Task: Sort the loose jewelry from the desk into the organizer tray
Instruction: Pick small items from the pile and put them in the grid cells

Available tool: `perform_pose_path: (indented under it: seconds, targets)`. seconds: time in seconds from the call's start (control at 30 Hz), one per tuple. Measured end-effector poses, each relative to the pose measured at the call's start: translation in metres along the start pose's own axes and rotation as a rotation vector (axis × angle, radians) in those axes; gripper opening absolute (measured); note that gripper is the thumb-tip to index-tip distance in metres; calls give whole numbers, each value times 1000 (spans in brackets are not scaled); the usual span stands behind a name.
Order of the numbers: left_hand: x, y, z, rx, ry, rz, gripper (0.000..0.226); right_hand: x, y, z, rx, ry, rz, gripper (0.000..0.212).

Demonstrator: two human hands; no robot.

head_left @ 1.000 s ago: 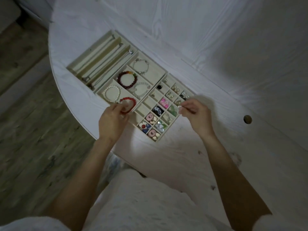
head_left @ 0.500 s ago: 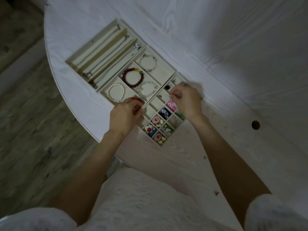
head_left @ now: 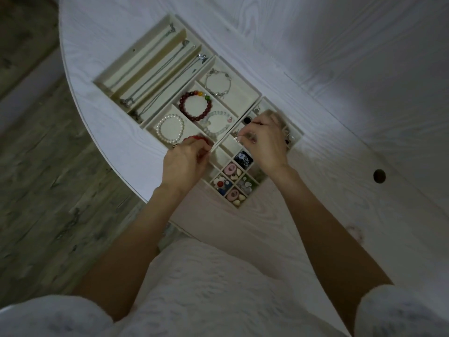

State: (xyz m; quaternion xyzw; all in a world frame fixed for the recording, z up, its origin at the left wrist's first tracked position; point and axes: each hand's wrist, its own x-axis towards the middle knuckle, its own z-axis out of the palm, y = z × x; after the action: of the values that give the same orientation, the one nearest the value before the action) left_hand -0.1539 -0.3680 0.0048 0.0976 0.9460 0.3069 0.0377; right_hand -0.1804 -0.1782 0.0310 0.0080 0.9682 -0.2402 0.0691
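Left hand (head_left: 185,161): fingers curled on the red beaded bracelet (head_left: 197,140) in the cream compartmented organizer tray (head_left: 252,94).
Right hand (head_left: 266,144): pinching a small silvery jewelry piece (head_left: 236,139) above the tray's small compartments.
Tray: on the white wood-grain desk (head_left: 340,69).

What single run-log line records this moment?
left hand: on red bracelet | right hand: pinching small silver piece over organizer tray grid | sorting unfinished

Cream organizer tray (head_left: 245,93) lying diagonally on the desk, holding chains in long slots, a pearl bracelet (head_left: 170,128), a dark red bracelet (head_left: 195,106), and small charms in its grid
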Motion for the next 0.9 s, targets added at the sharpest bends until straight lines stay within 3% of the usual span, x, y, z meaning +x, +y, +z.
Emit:
perform_pose_path:
  seconds: [0.2, 0.33, 0.47, 0.63, 0.9]
  targets:
    - [1, 0, 0, 13, 4, 7, 13, -7, -9, 22, 6, 0, -33, 7]
    - [0, 0, 1, 5, 8, 3, 13, -10, -5, 18, 61, 88, -22, 11]
    - [0, 0, 0, 10, 6, 12, 14, -15, -3, 12, -8, 117, 7, 8]
    - [1, -1, 1, 18, 5, 14, 13, -15, -19, 27, -167, 36, 25, 14]
    - [1, -2, 2, 5, -5, 27, 11, -14, -19, 42, -160, 212, 82, 5]
